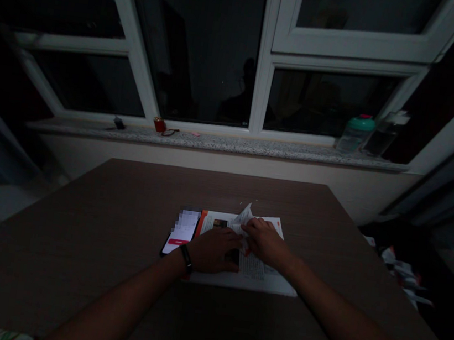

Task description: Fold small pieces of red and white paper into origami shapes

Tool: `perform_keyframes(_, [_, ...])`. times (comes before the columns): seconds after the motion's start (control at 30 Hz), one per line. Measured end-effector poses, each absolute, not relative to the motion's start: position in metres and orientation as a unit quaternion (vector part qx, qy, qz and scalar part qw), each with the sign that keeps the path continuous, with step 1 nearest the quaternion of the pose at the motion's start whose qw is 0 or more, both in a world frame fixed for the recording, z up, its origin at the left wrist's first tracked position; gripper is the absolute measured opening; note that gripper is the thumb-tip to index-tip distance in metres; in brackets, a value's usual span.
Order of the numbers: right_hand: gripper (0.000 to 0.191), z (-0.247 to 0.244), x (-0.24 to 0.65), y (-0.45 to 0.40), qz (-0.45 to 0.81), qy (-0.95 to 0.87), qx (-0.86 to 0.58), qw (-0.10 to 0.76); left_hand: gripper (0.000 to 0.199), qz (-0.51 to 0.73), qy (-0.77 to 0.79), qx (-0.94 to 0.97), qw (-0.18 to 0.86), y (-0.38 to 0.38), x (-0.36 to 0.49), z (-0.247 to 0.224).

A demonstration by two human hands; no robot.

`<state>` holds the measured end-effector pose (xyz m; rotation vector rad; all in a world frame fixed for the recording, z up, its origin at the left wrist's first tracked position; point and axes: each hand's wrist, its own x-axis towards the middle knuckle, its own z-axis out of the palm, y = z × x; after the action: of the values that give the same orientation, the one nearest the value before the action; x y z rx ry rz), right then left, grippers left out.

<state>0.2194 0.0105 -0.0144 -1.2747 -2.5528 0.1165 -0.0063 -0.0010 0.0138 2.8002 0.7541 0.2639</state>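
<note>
A printed book or magazine (274, 284) with orange edging lies flat on the brown table. My left hand (214, 249), with a dark band on the wrist, rests palm down on its left part, fingers stretched and thumb apart. My right hand (263, 242) is closed on a page (244, 214) near the middle. That page is lifted and creased, its pointed corner sticking up beyond the fingers. The fingertips of both hands are close together. Left of the book lies a phone (182, 236) with a lit screen and a red bar, part of it blurred.
The brown table (122, 206) reaches toward a wall below a window. On the speckled sill (222, 142) stand a teal-lidded bottle (355, 134), another clear bottle (384, 134) and a small red object (160, 124). Crumpled papers (404, 271) lie beyond the table's right edge.
</note>
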Motion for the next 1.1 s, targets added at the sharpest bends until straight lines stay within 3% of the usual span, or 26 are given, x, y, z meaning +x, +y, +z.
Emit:
perform_keyframes(0.87, [0.037, -0.0145, 0.2198, 0.0099, 0.034, -0.887, -0.439, 0.139, 0.043, 0.084, 0.252, 0.957, 0.118, -0.0007, -0.0049, 0.0154])
perform_keyframes(1.1, [0.037, -0.0152, 0.2179, 0.0098, 0.028, -0.886, -0.445, 0.131, 0.028, 0.087, 0.270, 0.955, 0.087, -0.0014, -0.0027, 0.0153])
